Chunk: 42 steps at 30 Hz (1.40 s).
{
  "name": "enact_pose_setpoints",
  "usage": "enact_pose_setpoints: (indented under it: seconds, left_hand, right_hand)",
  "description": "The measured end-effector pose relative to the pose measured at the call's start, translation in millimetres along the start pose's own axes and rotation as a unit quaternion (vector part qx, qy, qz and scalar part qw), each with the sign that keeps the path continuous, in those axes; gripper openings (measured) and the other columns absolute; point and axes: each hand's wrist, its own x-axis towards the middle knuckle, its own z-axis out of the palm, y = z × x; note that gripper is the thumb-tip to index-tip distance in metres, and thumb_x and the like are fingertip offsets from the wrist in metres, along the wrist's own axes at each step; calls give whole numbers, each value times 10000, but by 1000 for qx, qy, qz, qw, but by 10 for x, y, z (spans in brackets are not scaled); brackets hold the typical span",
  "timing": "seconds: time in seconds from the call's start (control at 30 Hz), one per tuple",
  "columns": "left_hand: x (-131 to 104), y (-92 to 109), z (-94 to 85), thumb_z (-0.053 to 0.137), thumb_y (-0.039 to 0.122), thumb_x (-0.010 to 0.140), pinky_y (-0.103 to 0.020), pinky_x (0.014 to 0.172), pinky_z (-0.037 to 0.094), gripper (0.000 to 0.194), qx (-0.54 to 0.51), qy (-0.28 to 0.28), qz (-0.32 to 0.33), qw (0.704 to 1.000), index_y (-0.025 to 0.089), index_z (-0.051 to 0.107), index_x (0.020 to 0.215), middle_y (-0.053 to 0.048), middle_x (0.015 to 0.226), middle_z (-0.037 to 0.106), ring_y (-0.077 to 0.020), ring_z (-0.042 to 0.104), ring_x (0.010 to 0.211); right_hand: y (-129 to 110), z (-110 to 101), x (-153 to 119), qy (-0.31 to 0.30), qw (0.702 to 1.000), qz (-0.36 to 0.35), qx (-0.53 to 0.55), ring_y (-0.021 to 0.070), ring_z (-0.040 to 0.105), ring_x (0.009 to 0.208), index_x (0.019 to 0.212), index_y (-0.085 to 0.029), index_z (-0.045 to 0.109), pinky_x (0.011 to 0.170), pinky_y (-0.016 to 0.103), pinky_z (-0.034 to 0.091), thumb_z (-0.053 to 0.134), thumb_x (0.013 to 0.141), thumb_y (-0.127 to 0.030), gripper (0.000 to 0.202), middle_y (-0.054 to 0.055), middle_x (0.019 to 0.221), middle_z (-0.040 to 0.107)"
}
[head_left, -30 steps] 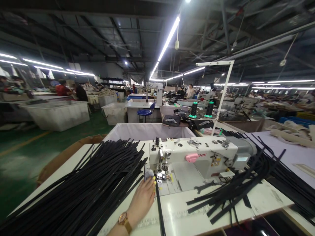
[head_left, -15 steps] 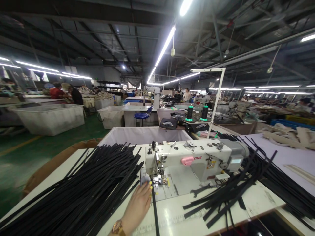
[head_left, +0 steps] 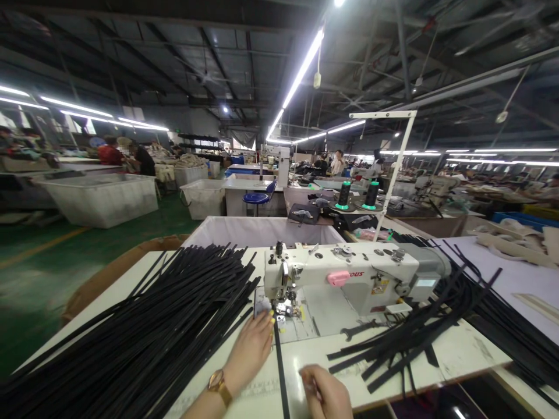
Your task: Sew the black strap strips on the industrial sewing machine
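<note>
A white sewing machine (head_left: 323, 276) stands on the pale table, with one narrow black strap (head_left: 279, 361) running from its presser foot toward me. Beside that strap, my left hand (head_left: 255, 337) lies flat with fingers stretched forward, the yellow-nailed fingertips at the strap's edge close to the foot. To the right of the strap, near the table's front, is my right hand (head_left: 325, 390). Its fingers are curled in; whether anything is between them is hidden. A large heap of black straps (head_left: 152, 326) covers the table on the left.
More black straps (head_left: 393, 343) lie across the table to the right, beside a wrench (head_left: 360, 330). Two black thread cones (head_left: 371, 195) stand behind the machine under a white thread stand (head_left: 399, 157). A lined bin (head_left: 262, 231) sits past the table; people work farther back.
My right hand has come into view at the bottom, right of the strap. My left hand stays by the presser foot. The whole view has shifted slightly.
</note>
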Motion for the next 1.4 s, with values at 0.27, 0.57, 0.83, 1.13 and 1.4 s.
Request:
enact_pose_setpoints:
  seconds: [0.27,0.57,0.83,1.13,1.4]
  left_hand:
    - [9,-4,-20,432,170,934,-541,1074,399,371,-4,-17,-5,1000,178,572,1277,-95,1376,560,-281,470,1308]
    - [22,11,-48,429,165,937,-538,1084,381,369,11,-42,-7,999,143,571,1276,-107,1387,549,-285,455,1314]
    - [24,20,-67,459,154,922,-535,1073,399,351,-10,-30,-17,999,164,596,1244,-101,1365,569,-286,470,1303]
    - [31,22,-72,447,163,933,-535,1080,393,347,-11,-40,-22,999,159,585,1251,-104,1371,563,-284,470,1302]
    - [55,-12,-29,429,147,930,-535,1091,371,365,0,-53,-24,998,152,566,1268,-100,1380,556,-288,454,1314]
  right_hand:
    - [214,313,251,-14,995,-46,-90,155,611,650,827,-179,644,613,228,396,440,798,-126,213,28,698,667]
    - [193,286,247,-20,996,-32,-80,143,586,634,831,-177,639,608,225,373,444,809,-118,206,15,683,645]
    - [251,328,253,-20,996,-40,-75,155,579,632,839,-194,635,603,240,361,469,810,-133,178,13,692,653]
    - [248,326,249,-29,996,-41,-72,154,593,639,841,-199,633,606,235,363,478,811,-137,170,11,689,654]
    - [224,320,250,-32,994,-53,-85,155,600,649,841,-203,628,603,236,348,463,787,-112,196,11,696,659]
